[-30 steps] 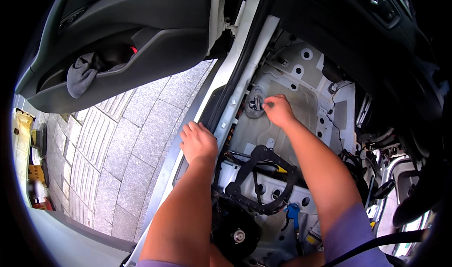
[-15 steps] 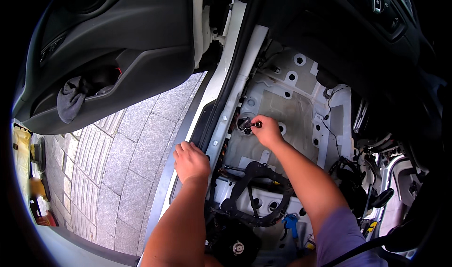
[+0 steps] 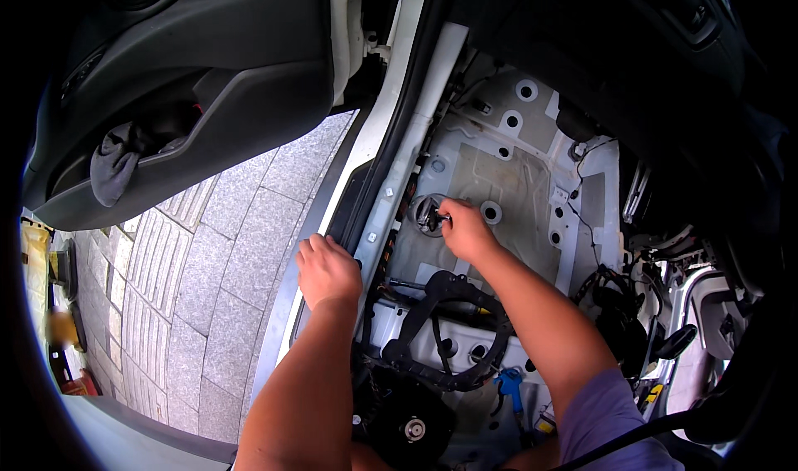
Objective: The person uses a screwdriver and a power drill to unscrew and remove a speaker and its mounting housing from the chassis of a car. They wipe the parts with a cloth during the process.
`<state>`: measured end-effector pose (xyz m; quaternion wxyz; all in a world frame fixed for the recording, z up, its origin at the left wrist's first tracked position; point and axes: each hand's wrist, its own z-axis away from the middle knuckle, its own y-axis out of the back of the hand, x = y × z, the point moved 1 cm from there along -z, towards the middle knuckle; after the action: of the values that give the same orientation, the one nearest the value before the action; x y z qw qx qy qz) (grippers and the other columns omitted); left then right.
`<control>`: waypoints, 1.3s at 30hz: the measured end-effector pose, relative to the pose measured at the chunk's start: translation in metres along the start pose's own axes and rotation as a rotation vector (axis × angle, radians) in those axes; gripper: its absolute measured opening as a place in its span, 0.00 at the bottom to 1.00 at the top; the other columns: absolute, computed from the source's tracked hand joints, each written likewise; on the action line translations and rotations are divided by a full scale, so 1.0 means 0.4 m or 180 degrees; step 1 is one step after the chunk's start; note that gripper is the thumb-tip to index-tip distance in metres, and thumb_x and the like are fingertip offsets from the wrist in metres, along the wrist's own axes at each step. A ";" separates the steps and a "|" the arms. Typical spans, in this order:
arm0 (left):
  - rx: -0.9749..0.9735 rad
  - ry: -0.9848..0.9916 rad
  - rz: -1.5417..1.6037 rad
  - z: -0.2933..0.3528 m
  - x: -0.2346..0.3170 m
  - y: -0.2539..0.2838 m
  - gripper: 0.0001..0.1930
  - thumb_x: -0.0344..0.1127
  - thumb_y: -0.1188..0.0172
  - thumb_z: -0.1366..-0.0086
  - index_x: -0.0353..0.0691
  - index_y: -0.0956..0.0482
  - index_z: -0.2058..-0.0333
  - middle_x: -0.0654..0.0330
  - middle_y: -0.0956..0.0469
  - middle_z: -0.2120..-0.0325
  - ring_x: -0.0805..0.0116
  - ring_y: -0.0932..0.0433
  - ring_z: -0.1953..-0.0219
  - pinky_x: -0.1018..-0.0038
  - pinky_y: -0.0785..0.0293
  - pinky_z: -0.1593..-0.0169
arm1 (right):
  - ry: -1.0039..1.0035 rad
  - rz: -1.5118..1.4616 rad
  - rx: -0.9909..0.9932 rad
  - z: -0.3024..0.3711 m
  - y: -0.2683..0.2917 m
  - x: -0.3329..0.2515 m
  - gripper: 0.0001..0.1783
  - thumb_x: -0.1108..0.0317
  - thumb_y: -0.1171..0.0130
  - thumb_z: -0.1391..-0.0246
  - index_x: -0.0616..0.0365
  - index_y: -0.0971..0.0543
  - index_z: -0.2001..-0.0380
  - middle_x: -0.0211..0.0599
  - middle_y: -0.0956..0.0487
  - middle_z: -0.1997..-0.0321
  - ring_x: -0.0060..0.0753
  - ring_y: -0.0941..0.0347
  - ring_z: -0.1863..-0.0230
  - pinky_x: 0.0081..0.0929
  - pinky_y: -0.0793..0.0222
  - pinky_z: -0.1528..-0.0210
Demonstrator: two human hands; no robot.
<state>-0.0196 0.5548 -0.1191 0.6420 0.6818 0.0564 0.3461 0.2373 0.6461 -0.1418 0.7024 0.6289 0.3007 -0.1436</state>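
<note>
Over the bare car floor [image 3: 511, 180], the right hand [image 3: 468, 231] now brings a dark part [image 3: 445, 219], pinched in its fingers, closer to the dish [image 3: 413, 223] from 3 o'clock, while the left hand's [image 3: 328, 270] grip on the sill [image 3: 351, 209] is unclear.

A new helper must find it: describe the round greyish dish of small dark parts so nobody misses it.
On the car's bare grey metal floor, look just inside the long white door sill, left of the person's right hand. There sits a round greyish dish. Unlike the smaller pale rings on the floor, it holds small dark parts.
</note>
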 end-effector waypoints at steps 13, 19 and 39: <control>-0.0111 0.0118 0.0030 -0.002 -0.007 0.017 0.13 0.40 0.53 0.22 0.37 0.25 0.59 0.49 0.24 0.53 0.46 0.26 0.46 0.52 0.25 0.45 | -0.1034 0.0814 -0.1398 -0.005 0.013 -0.119 0.37 0.76 0.39 0.46 0.34 0.26 0.33 0.52 0.42 0.22 0.57 0.27 0.34 0.42 0.25 0.35; -0.0070 0.0022 0.0033 0.004 0.017 0.010 0.13 0.40 0.53 0.22 0.37 0.25 0.59 0.49 0.24 0.53 0.46 0.25 0.46 0.52 0.24 0.46 | -0.0498 0.0360 -0.0874 -0.003 -0.037 0.016 0.28 0.76 0.38 0.47 0.44 0.21 0.42 0.52 0.35 0.30 0.57 0.26 0.37 0.41 0.25 0.37; -0.0134 0.0074 -0.0081 -0.003 -0.004 0.014 0.14 0.41 0.54 0.22 0.37 0.24 0.57 0.49 0.24 0.52 0.46 0.25 0.46 0.52 0.24 0.45 | -0.0903 0.0887 -0.0645 -0.071 -0.050 -0.081 0.22 0.79 0.32 0.54 0.43 0.11 0.56 0.50 0.50 0.17 0.53 0.28 0.32 0.38 0.27 0.33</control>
<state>-0.0233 0.5541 -0.1148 0.6598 0.6633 0.0651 0.3469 0.1938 0.6648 -0.1390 0.8104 0.5641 0.1219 -0.1012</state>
